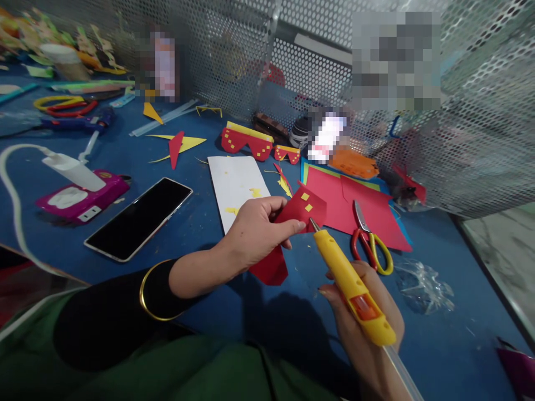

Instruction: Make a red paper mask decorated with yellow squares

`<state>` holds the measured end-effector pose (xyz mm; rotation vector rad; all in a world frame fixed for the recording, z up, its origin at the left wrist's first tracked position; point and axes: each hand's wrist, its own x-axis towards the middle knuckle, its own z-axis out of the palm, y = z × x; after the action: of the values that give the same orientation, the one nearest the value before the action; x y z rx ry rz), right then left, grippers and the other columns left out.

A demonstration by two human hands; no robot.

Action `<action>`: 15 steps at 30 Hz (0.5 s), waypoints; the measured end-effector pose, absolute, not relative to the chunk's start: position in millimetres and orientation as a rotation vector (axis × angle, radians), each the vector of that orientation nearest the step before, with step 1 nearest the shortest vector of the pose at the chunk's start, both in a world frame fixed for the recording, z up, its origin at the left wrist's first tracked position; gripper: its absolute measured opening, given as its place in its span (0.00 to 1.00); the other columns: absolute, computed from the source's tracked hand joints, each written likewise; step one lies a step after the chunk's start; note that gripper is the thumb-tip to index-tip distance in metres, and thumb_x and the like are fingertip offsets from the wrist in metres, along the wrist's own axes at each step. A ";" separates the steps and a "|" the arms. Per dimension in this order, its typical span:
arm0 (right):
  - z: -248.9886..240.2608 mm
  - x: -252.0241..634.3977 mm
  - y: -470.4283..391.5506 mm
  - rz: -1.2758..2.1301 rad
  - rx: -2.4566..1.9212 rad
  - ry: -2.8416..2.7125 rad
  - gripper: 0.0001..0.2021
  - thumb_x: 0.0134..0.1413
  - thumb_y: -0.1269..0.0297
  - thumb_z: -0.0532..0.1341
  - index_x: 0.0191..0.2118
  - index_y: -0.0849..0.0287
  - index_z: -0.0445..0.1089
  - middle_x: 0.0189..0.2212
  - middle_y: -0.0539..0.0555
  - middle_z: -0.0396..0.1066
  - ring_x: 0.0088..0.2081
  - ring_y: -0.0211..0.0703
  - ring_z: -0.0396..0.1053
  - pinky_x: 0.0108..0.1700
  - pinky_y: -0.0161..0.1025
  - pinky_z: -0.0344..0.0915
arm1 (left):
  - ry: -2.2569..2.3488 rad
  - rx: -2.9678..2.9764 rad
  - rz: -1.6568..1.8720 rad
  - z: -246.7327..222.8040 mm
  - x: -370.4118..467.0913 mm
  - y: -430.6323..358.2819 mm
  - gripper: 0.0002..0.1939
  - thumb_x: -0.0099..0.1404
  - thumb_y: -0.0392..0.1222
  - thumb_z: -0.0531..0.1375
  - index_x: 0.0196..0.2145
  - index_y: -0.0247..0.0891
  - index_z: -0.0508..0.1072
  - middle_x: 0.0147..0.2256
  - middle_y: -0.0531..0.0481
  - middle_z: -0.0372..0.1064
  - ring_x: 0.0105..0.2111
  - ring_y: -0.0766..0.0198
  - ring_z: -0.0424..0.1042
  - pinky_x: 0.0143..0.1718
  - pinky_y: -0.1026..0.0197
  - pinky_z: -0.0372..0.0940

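My left hand is closed on a folded red paper piece, its thumb lying across the paper. Two small yellow squares show on the paper's upper part, and its lower end hangs below my fingers. In my right hand is a yellow glue gun, with a clear glue stick coming out of its back end. The gun's metal nozzle is at the paper's lower edge, close to my left thumb; whether they touch is hard to tell. A white sheet with yellow scraps lies behind my left hand.
Scissors lie on red sheets at right, near crumpled clear plastic. Red mask shapes stand at the back. At left are a black phone, a purple power adapter and a blue glue gun.
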<state>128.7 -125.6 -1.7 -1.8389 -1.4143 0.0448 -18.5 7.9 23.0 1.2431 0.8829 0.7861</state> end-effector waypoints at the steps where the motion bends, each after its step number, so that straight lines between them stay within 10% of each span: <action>1: -1.7 128.9 -125.6 0.041 -1.839 -1.419 0.21 0.58 0.38 0.60 0.34 0.52 0.69 0.27 0.46 0.70 0.27 0.40 0.68 0.30 0.36 0.60 | 0.887 1.251 0.787 23.1 -18.6 7.7 0.03 0.59 0.37 0.65 0.31 0.34 0.76 0.23 0.56 0.69 0.19 0.74 0.66 0.21 0.71 0.61; 15: -1.6 134.3 -125.1 0.015 -1.857 -1.482 0.21 0.57 0.37 0.60 0.33 0.52 0.67 0.25 0.47 0.72 0.25 0.42 0.69 0.27 0.37 0.60 | 0.910 1.313 0.792 24.9 -19.5 7.7 0.04 0.59 0.37 0.65 0.30 0.34 0.75 0.22 0.57 0.69 0.19 0.74 0.67 0.20 0.72 0.61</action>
<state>134.3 -125.1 -1.6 -1.8575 -1.4819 0.0146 -19.5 7.7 24.9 1.3130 0.9105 0.7917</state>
